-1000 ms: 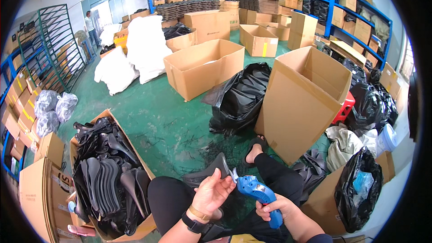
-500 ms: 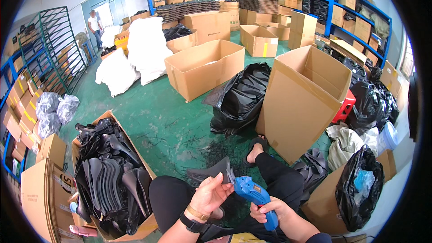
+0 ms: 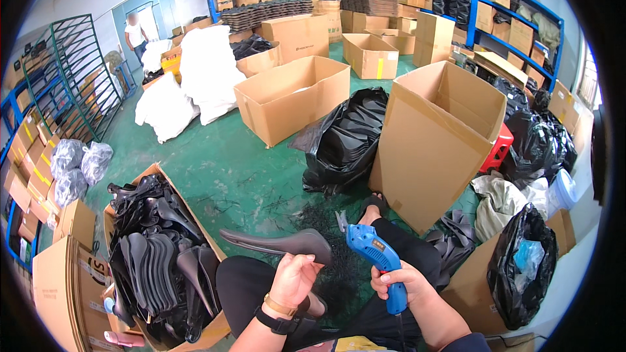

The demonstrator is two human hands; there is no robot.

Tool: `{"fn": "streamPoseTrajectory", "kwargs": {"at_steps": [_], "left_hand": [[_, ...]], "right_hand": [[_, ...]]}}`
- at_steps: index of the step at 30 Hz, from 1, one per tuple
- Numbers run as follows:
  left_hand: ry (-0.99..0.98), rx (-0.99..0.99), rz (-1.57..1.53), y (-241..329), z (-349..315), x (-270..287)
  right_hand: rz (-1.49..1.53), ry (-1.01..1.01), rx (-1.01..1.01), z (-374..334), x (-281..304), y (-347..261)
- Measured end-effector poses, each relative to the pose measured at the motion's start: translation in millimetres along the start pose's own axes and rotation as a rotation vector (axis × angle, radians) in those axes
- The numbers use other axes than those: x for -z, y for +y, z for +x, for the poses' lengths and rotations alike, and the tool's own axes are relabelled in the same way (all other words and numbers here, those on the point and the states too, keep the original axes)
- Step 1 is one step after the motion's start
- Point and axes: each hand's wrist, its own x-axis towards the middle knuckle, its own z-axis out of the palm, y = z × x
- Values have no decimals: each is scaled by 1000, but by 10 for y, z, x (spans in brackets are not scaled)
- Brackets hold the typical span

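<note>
My left hand (image 3: 295, 281) pinches the broad end of a black bicycle saddle cover (image 3: 274, 242), whose narrow nose points left above my knee. In my right hand (image 3: 399, 285) is a blue pair of electric scissors (image 3: 374, 248), gripped by the handle with a cord running down from it. The metal blades point up and stand just right of the cover, apart from it. On my left, a long cardboard box (image 3: 215, 248) holds many more black saddle covers (image 3: 149, 272), some stacked neatly, others heaped. Dark trimmings (image 3: 321, 212) are strewn over the floor between my legs.
Beyond my feet stand a tall open carton (image 3: 424, 150), a black plastic bag (image 3: 345, 137) and a wide open carton (image 3: 287, 107). More grey-black pieces (image 3: 453, 244) lie right of my knee, near a bag-lined box (image 3: 521, 274). A person (image 3: 135, 36) stands by the far door.
The scissors have come away from the cover, moving slightly right and down. My left hand has turned the cover from an edge-on view to a side view, nose to the left.
</note>
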Motion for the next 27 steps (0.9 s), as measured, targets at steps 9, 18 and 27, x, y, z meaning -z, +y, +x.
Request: {"fn": "streamPoseTrajectory", "kwargs": {"at_steps": [9, 18, 27], "left_hand": [[37, 25, 355, -138, -54, -75], [129, 52, 217, -305, -124, -65], [368, -455, 562, 128, 35, 300]], "right_hand": [[-200, 169, 112, 50, -86, -27], [-366, 124, 127, 405, -370, -7], [-59, 51, -36, 28, -14, 150]]}}
